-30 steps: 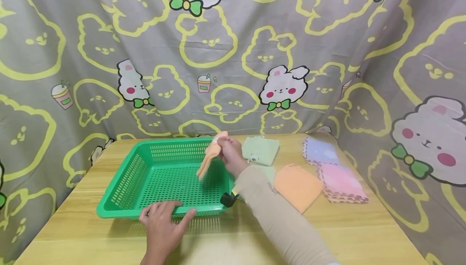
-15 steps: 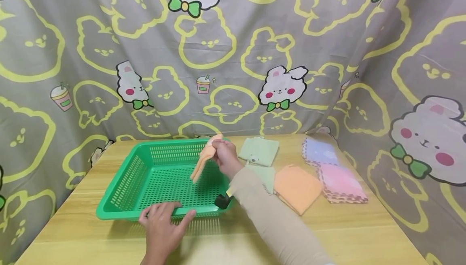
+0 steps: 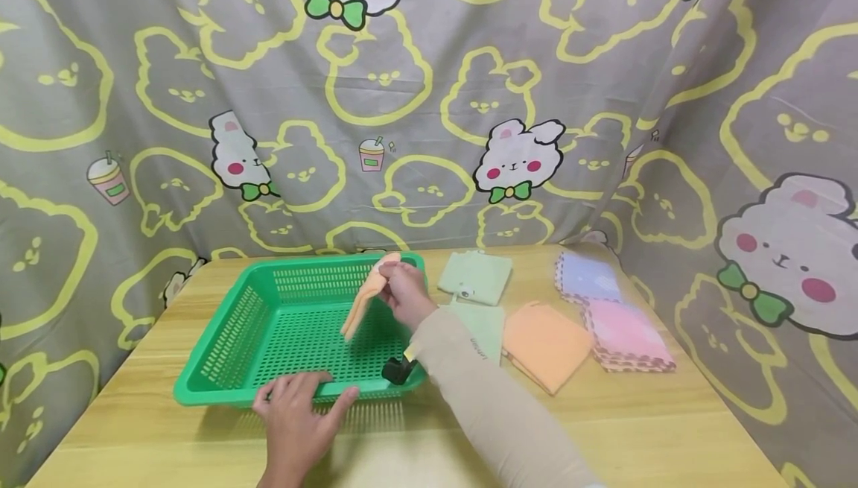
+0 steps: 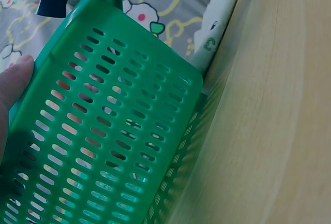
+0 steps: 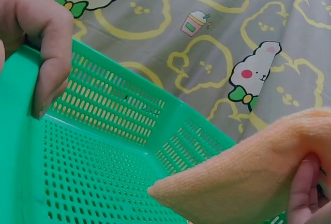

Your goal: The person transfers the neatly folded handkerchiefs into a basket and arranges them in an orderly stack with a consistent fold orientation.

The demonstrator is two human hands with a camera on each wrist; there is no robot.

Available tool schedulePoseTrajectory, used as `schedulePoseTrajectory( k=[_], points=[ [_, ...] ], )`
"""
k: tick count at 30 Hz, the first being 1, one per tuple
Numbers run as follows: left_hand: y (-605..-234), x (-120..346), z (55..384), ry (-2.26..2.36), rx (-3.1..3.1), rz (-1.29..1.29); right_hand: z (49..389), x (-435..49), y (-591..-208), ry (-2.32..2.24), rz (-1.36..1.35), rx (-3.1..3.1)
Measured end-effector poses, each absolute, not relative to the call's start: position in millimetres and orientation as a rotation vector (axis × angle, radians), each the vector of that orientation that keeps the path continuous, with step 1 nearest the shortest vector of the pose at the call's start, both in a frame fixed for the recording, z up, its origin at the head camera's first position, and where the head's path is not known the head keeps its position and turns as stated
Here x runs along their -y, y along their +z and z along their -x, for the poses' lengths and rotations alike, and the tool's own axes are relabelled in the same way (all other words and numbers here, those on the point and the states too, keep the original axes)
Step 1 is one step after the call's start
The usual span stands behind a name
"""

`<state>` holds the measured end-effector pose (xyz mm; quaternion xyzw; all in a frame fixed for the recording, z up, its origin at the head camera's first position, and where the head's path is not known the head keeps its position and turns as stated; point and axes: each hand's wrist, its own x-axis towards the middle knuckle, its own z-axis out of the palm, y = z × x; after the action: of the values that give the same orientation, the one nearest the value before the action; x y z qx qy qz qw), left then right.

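A green plastic basket [image 3: 224, 317] stands on the table's left part. My left hand [image 3: 296, 413] grips its near rim; in the right wrist view the left fingers [image 5: 54, 53] curl over the rim, and in the left wrist view the thumb [image 4: 18, 76] lies outside the wall. A folded orange towel [image 3: 362, 302] hangs over the basket's right half, pinched at its upper end by my right hand [image 3: 405, 290]. In the right wrist view the towel [image 5: 243, 172] looks thick and fluffy.
Right of the basket lie two green towels [image 3: 477, 276] and another folded orange towel [image 3: 548, 343], partly beside my right sleeve [image 3: 489, 398]. Farther right are a blue towel [image 3: 590, 277] and a pink towel [image 3: 630, 333] with checked edges. A patterned curtain [image 3: 429, 100] stands behind.
My right hand has moved left with the orange towel, bringing it farther over the basket. The left hand and the basket have stayed in place.
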<state>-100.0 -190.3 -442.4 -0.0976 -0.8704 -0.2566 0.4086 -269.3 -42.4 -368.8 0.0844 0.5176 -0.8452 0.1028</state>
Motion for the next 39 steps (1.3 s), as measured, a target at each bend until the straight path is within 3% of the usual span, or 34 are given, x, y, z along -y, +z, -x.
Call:
schedulePoseTrajectory(
  k=[7, 19, 26, 39],
  points=[
    [-443.4, 192.2, 100.5, -0.636, 2.178, 0.258, 267.5, 47.2, -368.6, -2.44, -0.209, -1.521],
    [-442.5, 191.6, 100.5, -0.631, 2.175, 0.261, 262.8, 51.5, -370.3, -2.144, 0.137, -1.571],
    [-442.0, 191.4, 100.1, -0.634, 2.172, 0.265, 259.3, 46.5, -371.5, -1.842, 0.083, -1.731],
    [-443.6, 190.9, 100.6, -0.644, 2.16, 0.262, 259.3, 36.0, -374.9, -1.75, 0.014, -1.78]
  ],
)
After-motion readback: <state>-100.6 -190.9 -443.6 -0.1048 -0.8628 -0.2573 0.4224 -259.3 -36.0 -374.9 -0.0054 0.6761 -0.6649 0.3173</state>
